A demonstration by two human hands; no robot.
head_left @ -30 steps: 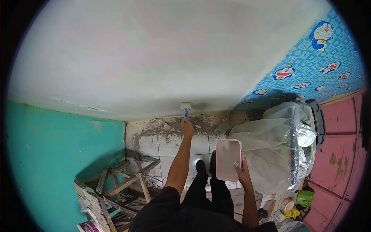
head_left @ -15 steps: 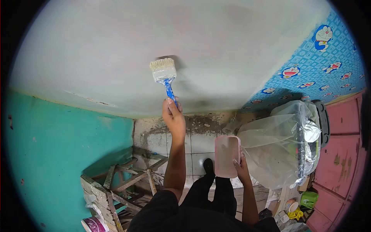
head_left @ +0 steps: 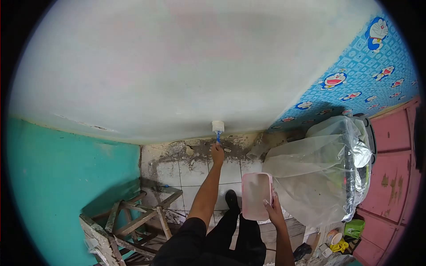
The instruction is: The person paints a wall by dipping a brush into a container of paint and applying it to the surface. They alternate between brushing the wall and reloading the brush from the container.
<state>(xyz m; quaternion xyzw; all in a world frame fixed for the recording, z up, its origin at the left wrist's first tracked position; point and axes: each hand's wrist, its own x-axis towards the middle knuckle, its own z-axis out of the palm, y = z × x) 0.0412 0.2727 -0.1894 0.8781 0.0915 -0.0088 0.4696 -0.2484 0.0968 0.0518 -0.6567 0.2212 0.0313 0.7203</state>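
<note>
My left hand (head_left: 217, 154) is closed round the blue handle of a paintbrush (head_left: 218, 127). The brush's pale bristles lie against the lower part of the white wall (head_left: 177, 75), just above the tiled floor. In my right hand (head_left: 274, 209) is a pink-rimmed plastic container (head_left: 257, 195), gripped by its right side with the thumb over the rim. The container is held over my legs; its inside looks pale, and I cannot make out how much it holds.
A wooden stand (head_left: 133, 221) with paint stains is at lower left, beside the green wall (head_left: 71, 164). On the right, clear plastic sheeting (head_left: 306, 168) covers a bulky object near pink cabinet doors (head_left: 390, 177). Cartoon wallpaper (head_left: 355, 75) borders the white wall. Dirty floor tiles (head_left: 195, 195) lie below.
My left hand has moved the paintbrush down and to the right, to low on the white wall. My right hand with the container sits slightly lower in view.
</note>
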